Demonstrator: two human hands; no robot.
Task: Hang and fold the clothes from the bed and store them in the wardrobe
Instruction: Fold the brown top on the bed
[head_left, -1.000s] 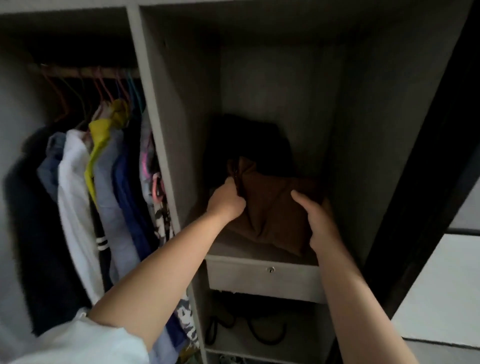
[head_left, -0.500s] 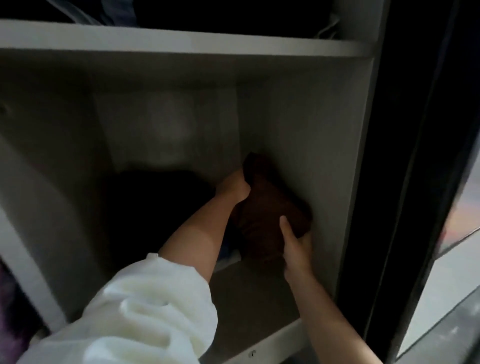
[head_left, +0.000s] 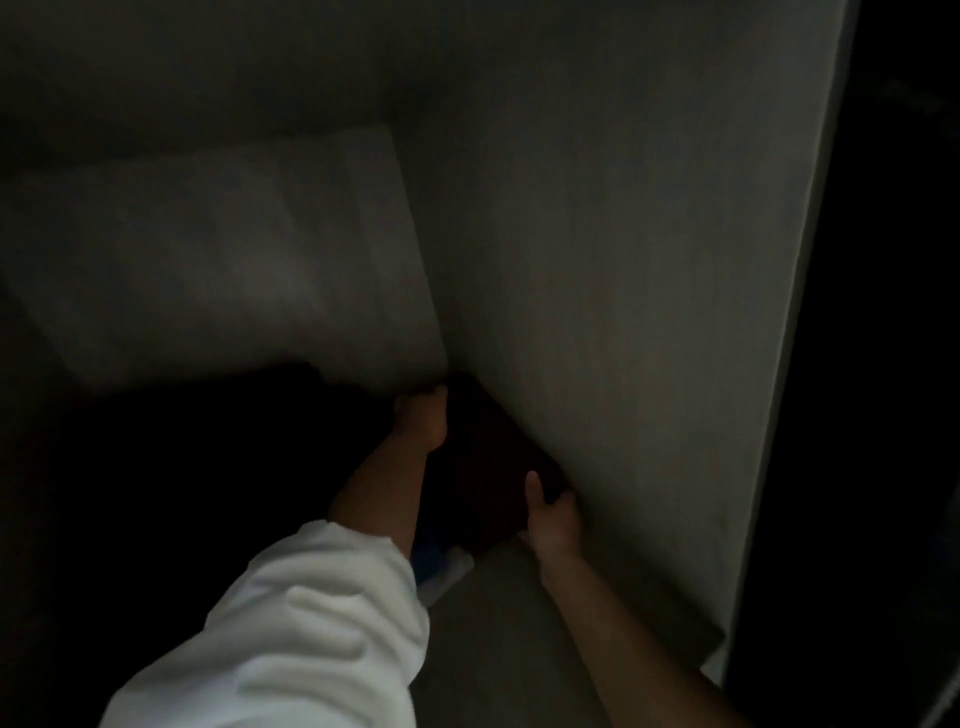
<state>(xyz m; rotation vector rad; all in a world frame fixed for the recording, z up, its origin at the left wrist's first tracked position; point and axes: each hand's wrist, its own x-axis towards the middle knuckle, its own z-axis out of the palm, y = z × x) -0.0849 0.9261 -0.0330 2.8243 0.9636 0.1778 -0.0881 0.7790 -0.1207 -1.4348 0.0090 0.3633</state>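
Observation:
A folded brown garment (head_left: 493, 467) lies deep in a dim wardrobe compartment, pushed into the back right corner against the side panel (head_left: 623, 312). My left hand (head_left: 423, 421) grips its far left edge with curled fingers. My right hand (head_left: 550, 519) holds its near right corner, thumb on top and fingers round the edge. The garment rests on a stack with a blue and white piece (head_left: 441, 564) showing below it. Most of the garment is lost in shadow.
The shelf floor (head_left: 498, 649) runs toward me on the right. A large dark mass (head_left: 208, 493) fills the compartment's left side. The back wall (head_left: 234, 260) is pale. A dark door edge (head_left: 893, 364) stands at the far right.
The view has closed in on the compartment. Both hands have pushed the brown garment further back into the right corner, keeping their hold.

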